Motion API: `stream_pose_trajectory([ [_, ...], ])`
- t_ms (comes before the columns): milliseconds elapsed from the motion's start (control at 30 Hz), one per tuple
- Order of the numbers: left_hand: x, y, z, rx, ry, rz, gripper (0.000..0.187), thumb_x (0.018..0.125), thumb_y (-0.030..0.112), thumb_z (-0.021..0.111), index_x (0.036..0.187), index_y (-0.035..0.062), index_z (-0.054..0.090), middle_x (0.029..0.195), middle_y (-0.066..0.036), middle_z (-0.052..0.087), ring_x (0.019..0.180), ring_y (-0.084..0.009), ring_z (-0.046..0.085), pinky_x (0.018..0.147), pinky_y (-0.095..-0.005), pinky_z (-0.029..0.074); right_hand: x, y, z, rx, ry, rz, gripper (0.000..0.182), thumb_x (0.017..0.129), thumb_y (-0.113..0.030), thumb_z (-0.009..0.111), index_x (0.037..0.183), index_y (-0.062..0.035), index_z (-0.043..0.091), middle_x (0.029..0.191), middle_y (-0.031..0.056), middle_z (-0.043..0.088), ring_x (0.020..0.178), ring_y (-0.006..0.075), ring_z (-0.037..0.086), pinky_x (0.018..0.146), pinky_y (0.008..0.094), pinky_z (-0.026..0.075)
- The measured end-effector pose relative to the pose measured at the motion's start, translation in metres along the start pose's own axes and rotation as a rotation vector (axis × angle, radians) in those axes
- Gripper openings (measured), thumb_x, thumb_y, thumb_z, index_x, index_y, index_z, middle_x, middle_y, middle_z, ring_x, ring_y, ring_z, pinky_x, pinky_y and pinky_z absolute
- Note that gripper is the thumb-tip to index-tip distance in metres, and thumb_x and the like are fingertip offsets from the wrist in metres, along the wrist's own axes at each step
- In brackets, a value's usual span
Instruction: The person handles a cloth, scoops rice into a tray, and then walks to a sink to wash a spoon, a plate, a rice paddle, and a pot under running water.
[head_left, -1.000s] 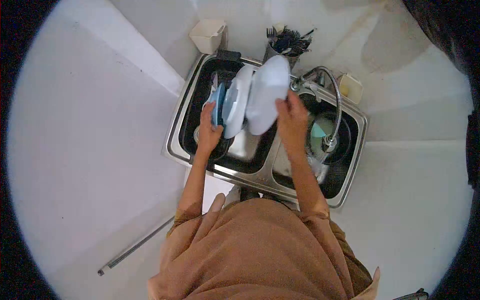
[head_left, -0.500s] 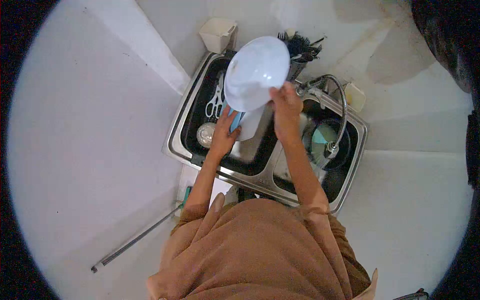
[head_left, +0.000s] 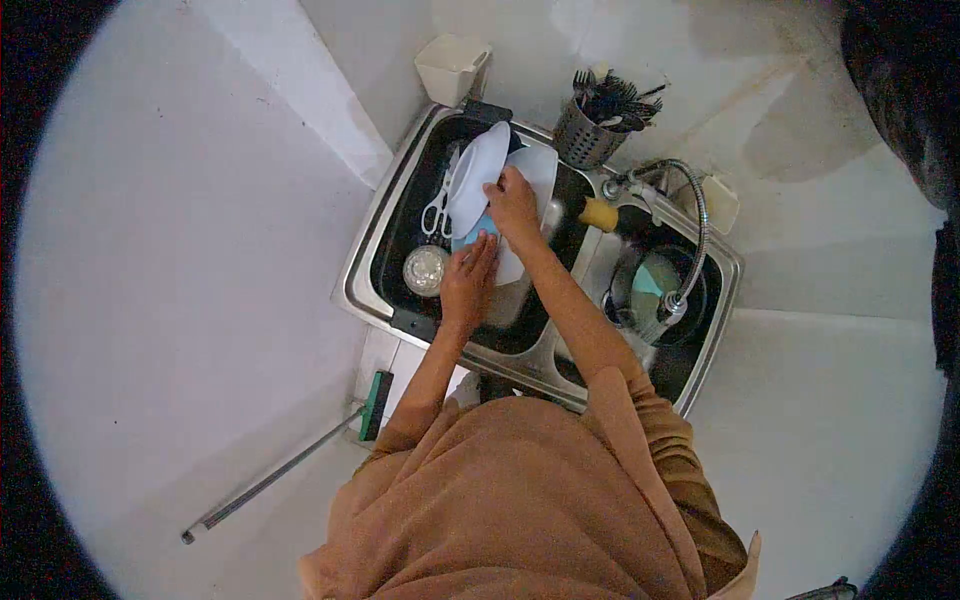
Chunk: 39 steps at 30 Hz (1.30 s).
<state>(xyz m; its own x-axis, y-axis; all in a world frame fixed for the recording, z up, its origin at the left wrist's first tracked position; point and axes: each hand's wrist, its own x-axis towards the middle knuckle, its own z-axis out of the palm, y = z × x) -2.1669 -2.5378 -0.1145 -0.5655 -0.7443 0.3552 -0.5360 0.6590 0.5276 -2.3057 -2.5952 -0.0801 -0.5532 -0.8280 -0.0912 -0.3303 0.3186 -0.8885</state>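
In the left basin, my right hand (head_left: 513, 208) grips a white bowl (head_left: 478, 178) by its near rim; the bowl is tilted on its side. My left hand (head_left: 470, 285) lies just below, fingers stretched out against a light-blue item (head_left: 478, 230) and the white flat-sided dish (head_left: 538, 172) behind it. Most of the blue item is hidden by the hands and bowl. White-handled scissors (head_left: 436, 216) lie to the left of the bowl. A round clear glass container (head_left: 425, 270) sits beside my left hand.
The right basin holds a dark pan (head_left: 622, 285) with a greenish item (head_left: 655, 275). A flexible faucet hose (head_left: 700, 215) arches over it. Behind stands a perforated metal holder (head_left: 585, 140) with dark cutlery. A cream container (head_left: 452, 68) is at the back left; a green-headed broom (head_left: 376, 405) leans below.
My right hand has lowered the white bowl down and left into the left basin, tilting it more edge-on. My left hand has shifted slightly right. The cutlery holder and a yellow-ended item are now uncovered.
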Motion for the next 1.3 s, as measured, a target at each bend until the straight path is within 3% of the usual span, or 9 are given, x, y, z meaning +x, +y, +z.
stream_pose_trajectory([
  [167,-0.009,-0.006,-0.001,-0.141,0.006,-0.101,0.039,0.073,0.013,0.064,0.11,0.0028,0.052,0.111,-0.013,0.053,0.099,-0.0307,0.049,0.084,-0.0402,0.04,0.012,0.023,0.012,0.057,-0.041,0.041,0.031,0.069,-0.017,0.065,0.089,0.0008,0.049,0.084,0.0198,0.06,0.08,0.0371,0.058,0.071,0.0449,0.045],
  [300,-0.007,0.001,-0.009,-0.109,0.19,-0.229,0.063,0.067,0.022,0.071,0.119,0.0024,0.041,0.116,-0.019,0.045,0.108,-0.0359,0.041,0.092,-0.0455,0.031,-0.005,-0.01,-0.008,0.024,-0.098,0.083,0.042,0.064,-0.01,0.067,0.097,0.0047,0.046,0.08,0.0197,0.058,0.066,0.0275,0.061,0.056,0.0356,0.051],
  [367,-0.004,0.004,-0.014,-0.086,0.282,-0.27,0.077,0.066,0.029,0.072,0.127,0.0022,0.032,0.125,-0.022,0.038,0.116,-0.0386,0.035,0.097,-0.0472,0.026,-0.008,-0.011,-0.006,-0.175,-0.063,0.027,0.055,0.062,-0.011,0.067,0.108,0.0037,0.04,0.08,0.0218,0.058,0.067,0.0315,0.061,0.06,0.0389,0.05],
  [467,-0.009,-0.009,-0.001,-0.051,0.154,-0.373,0.093,0.065,0.035,0.072,0.133,0.0018,0.02,0.135,-0.024,0.025,0.126,-0.0371,0.022,0.101,-0.0487,0.018,-0.019,-0.021,-0.011,-0.207,-0.119,-0.01,0.074,0.061,-0.011,0.067,0.123,0.0023,0.027,0.079,0.0246,0.059,0.07,0.0369,0.06,0.067,0.0431,0.048],
  [600,-0.015,-0.016,0.008,-0.131,-0.111,-0.429,0.1,0.065,0.039,0.07,0.136,0.0006,0.01,0.139,-0.022,0.019,0.13,-0.0351,0.014,0.101,-0.0532,0.01,-0.033,-0.03,-0.019,-0.309,-0.129,-0.052,0.088,0.062,-0.009,0.064,0.132,0.0012,0.013,0.078,0.0256,0.059,0.072,0.0398,0.059,0.069,0.0459,0.046],
  [867,-0.002,-0.037,-0.02,0.009,-0.297,-0.189,0.098,0.063,0.04,0.071,0.135,0.0003,0.017,0.137,-0.022,0.024,0.129,-0.0349,0.019,0.1,-0.0552,0.012,-0.028,-0.02,-0.024,-0.378,-0.1,-0.143,0.074,0.065,-0.008,0.057,0.13,-0.0013,0.022,0.076,0.027,0.058,0.073,0.0434,0.057,0.07,0.0491,0.045],
  [1000,0.012,-0.032,-0.026,-0.06,-0.206,-0.202,0.087,0.065,0.04,0.07,0.129,-0.0021,0.03,0.13,-0.023,0.035,0.123,-0.0368,0.03,0.099,-0.0472,0.024,-0.017,-0.024,-0.025,-0.479,-0.115,-0.18,0.066,0.067,-0.006,0.054,0.127,-0.0011,0.028,0.076,0.027,0.058,0.073,0.0435,0.056,0.07,0.0494,0.045],
  [1167,0.029,-0.027,-0.005,-0.21,-0.043,-0.256,0.072,0.07,0.035,0.067,0.123,-0.0033,0.038,0.122,-0.025,0.043,0.114,-0.0376,0.041,0.095,-0.0378,0.033,0.008,-0.014,-0.023,-0.606,-0.074,-0.237,0.046,0.068,-0.006,0.052,0.112,-0.0003,0.041,0.074,0.0244,0.059,0.072,0.0393,0.059,0.066,0.0475,0.046],
  [1300,0.051,-0.022,-0.005,-0.228,-0.027,-0.178,0.063,0.074,0.03,0.065,0.122,-0.0026,0.039,0.121,-0.025,0.044,0.113,-0.0376,0.042,0.094,-0.0395,0.034,0.015,-0.017,-0.023,-0.783,-0.1,-0.31,0.033,0.068,-0.012,0.058,0.097,0.0003,0.05,0.073,0.0166,0.06,0.07,0.0316,0.06,0.064,0.0438,0.048],
])
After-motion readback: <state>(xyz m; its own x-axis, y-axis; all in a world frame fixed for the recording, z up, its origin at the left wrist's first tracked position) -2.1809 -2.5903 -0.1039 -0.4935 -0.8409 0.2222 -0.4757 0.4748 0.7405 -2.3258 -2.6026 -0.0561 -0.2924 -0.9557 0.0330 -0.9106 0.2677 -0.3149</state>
